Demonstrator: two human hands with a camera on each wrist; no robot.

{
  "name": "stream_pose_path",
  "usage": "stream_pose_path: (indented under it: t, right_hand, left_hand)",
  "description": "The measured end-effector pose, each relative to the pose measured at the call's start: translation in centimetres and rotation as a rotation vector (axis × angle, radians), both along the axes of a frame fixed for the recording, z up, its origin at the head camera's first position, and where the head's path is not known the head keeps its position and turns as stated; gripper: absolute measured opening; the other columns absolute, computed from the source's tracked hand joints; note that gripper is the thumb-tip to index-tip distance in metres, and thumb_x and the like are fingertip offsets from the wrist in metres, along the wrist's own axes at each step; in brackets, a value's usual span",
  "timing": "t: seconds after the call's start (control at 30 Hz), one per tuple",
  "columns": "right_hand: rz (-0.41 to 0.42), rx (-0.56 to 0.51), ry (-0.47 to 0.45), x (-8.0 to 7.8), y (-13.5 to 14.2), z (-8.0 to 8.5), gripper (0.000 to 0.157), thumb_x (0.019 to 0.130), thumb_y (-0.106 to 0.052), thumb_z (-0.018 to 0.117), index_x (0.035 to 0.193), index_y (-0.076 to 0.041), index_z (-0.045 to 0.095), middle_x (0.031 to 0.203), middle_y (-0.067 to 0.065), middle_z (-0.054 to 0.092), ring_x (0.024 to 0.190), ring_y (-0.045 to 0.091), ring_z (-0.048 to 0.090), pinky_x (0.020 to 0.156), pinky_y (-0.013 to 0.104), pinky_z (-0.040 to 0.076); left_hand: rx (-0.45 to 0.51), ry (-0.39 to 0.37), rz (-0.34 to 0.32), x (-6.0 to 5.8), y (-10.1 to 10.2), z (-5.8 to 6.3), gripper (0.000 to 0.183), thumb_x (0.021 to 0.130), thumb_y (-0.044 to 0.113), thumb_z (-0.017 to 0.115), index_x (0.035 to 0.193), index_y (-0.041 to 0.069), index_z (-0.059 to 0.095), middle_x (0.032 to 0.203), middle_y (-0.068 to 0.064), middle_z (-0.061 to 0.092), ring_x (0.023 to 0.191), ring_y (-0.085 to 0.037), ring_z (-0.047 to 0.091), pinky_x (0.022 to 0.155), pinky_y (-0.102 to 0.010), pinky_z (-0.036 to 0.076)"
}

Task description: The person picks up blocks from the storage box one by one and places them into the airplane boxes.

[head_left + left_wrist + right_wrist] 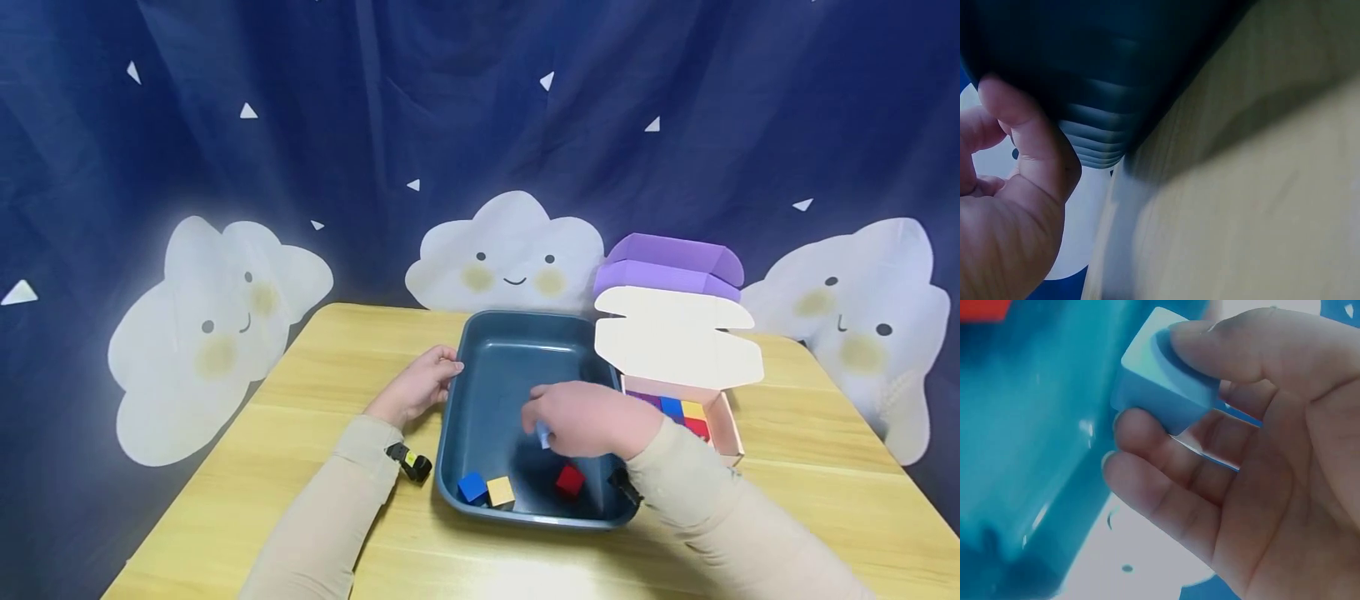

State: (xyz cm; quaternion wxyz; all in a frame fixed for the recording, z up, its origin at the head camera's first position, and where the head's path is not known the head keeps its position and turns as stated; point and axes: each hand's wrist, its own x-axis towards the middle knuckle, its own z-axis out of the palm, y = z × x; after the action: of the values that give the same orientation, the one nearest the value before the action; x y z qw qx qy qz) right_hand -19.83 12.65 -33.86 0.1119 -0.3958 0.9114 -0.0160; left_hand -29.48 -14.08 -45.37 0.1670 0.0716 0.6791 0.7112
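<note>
Above the inside of a dark blue-green tray [498, 379], my right hand [581, 417] pinches a light blue cube [1169, 372] between thumb and fingertips. The cube is tilted and clear of the tray floor; in the head view the hand mostly covers it. My left hand [422, 385] holds the tray's left rim, its thumb [1022, 122] against the tray in the left wrist view. Along the tray's near side lie a blue cube [473, 488], a yellow cube [500, 492] and a red cube [570, 481]. The blue and yellow ones sit side by side.
Right of the tray stands an open box [726, 425] with several coloured cubes inside, partly behind my right arm. Its white-lined lid [675, 333] with purple flaps is raised. Everything rests on a wooden table [315, 417] before a dark blue curtain [480, 100] with clouds.
</note>
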Motion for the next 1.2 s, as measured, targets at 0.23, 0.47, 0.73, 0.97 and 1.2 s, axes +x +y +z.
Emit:
stream_pose_path:
  t: [0.23,0.47,0.73,0.97,1.2]
  right_hand:
    - [-0.021,-0.108,0.1,-0.8,4.5,1.4,0.025,0.084,-0.001,0.07,0.106,-0.011,0.069,0.1,-0.003,0.063,0.084,0.014,0.059,0.082,0.038,0.053]
    - [-0.101,-0.126,0.103,-1.1,8.8,1.7,0.021,0.082,-0.003,0.073,0.102,-0.011,0.068,0.093,-0.005,0.062,0.084,0.015,0.058,0.084,0.041,0.052]
    - [-0.176,-0.124,0.041,-1.9,12.4,-0.2,0.025,0.077,0.005,0.067,0.095,-0.012,0.071,0.088,-0.004,0.059,0.078,0.014,0.055,0.076,0.038,0.051]
    - [-0.142,-0.169,-0.041,-2.3,13.0,-1.9,0.027,0.075,0.006,0.066,0.091,-0.015,0.061,0.088,-0.009,0.063,0.079,0.012,0.058,0.072,0.033,0.049]
    - [-0.095,-0.174,-0.041,-2.4,13.3,-2.7,0.027,0.071,0.004,0.07,0.082,-0.021,0.071,0.082,-0.006,0.048,0.071,0.009,0.048,0.065,0.028,0.041]
  left_hand:
    - [-0.005,-0.01,0.006,0.1,-0.1,-0.1,0.011,0.104,0.009,0.052,0.112,0.006,0.046,0.091,-0.007,0.054,0.072,-0.017,0.051,0.06,-0.026,0.045]
    - [-0.006,-0.006,-0.001,0.2,0.0,-0.1,0.012,0.104,0.009,0.052,0.112,0.005,0.045,0.091,-0.007,0.055,0.073,-0.016,0.052,0.061,-0.026,0.046]
    - [-0.018,0.0,-0.001,0.2,-0.1,0.1,0.013,0.104,0.009,0.051,0.115,0.004,0.046,0.095,-0.009,0.056,0.075,-0.018,0.054,0.063,-0.028,0.048]
    - [-0.002,-0.002,-0.001,0.2,-0.1,0.1,0.013,0.104,0.009,0.052,0.114,0.004,0.045,0.093,-0.009,0.058,0.075,-0.017,0.056,0.063,-0.028,0.05]
    - [-0.009,0.0,-0.004,0.1,0.0,0.0,0.013,0.104,0.009,0.051,0.115,0.004,0.045,0.094,-0.009,0.057,0.075,-0.018,0.056,0.063,-0.028,0.049]
